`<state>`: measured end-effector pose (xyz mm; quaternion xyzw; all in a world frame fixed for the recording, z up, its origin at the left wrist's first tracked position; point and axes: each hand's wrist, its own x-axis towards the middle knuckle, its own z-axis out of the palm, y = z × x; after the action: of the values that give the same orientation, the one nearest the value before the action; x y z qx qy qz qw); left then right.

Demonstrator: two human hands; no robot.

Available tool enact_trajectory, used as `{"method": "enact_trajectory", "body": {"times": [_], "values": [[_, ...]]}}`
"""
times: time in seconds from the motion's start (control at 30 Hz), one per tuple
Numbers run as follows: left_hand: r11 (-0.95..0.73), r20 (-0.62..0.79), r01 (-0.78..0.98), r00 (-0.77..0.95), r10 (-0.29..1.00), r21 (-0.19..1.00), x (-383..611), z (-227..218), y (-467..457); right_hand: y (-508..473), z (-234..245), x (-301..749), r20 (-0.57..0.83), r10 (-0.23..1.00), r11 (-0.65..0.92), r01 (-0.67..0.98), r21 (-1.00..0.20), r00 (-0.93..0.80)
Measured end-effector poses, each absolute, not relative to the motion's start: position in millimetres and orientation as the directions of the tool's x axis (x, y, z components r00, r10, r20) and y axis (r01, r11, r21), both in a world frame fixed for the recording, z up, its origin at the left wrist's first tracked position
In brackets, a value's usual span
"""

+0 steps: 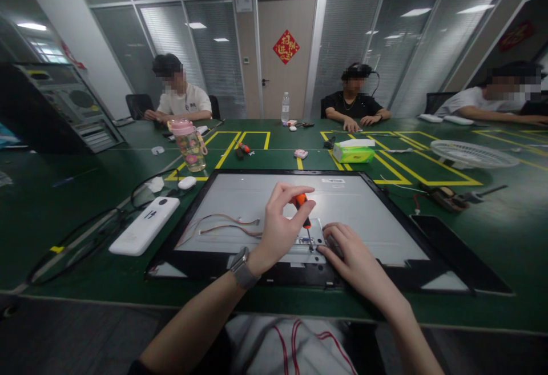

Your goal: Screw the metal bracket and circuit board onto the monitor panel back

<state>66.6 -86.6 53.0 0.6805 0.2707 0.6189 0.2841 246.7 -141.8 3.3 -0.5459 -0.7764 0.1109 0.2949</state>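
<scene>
A monitor panel (368,215) lies face down on the green table, its grey metal back up. My left hand (278,226) is closed round the orange handle of a small screwdriver (302,206), held upright with its tip on a small circuit board (306,242) near the panel's front edge. My right hand (351,252) rests just right of that board, fingers curled and pressing on the panel. Thin coloured wires (222,224) run across the panel to the left of the board.
A white power brick (145,225) and black cables (85,232) lie left of the panel. Behind stand a pink-lidded bottle (189,144), a green tissue box (353,151) and a white fan grille (473,153). Three people sit at the far side. A computer case (64,107) stands left.
</scene>
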Motion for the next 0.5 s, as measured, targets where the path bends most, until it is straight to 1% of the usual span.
{"method": "enact_trajectory", "body": {"times": [0.1,0.2,0.3,0.5], "values": [[-0.685,0.682,-0.002,0.101,0.725,0.728,65.2,53.7,-86.0,-141.5,2.4,247.0,0.325,0.918,0.371,0.785,-0.496,-0.229],[-0.665,0.669,-0.079,0.135,0.731,0.743,63.7,54.4,-86.1,-140.8,1.1,247.9,0.324,0.918,0.369,0.786,-0.496,-0.227],[-0.65,0.662,-0.125,0.131,0.738,0.749,63.3,55.5,-87.1,-140.4,0.1,248.7,0.331,0.916,0.374,0.784,-0.496,-0.227],[-0.701,0.698,-0.038,0.142,0.701,0.712,61.6,57.4,-88.2,-141.1,1.0,247.7,0.344,0.912,0.38,0.779,-0.498,-0.225]]}}
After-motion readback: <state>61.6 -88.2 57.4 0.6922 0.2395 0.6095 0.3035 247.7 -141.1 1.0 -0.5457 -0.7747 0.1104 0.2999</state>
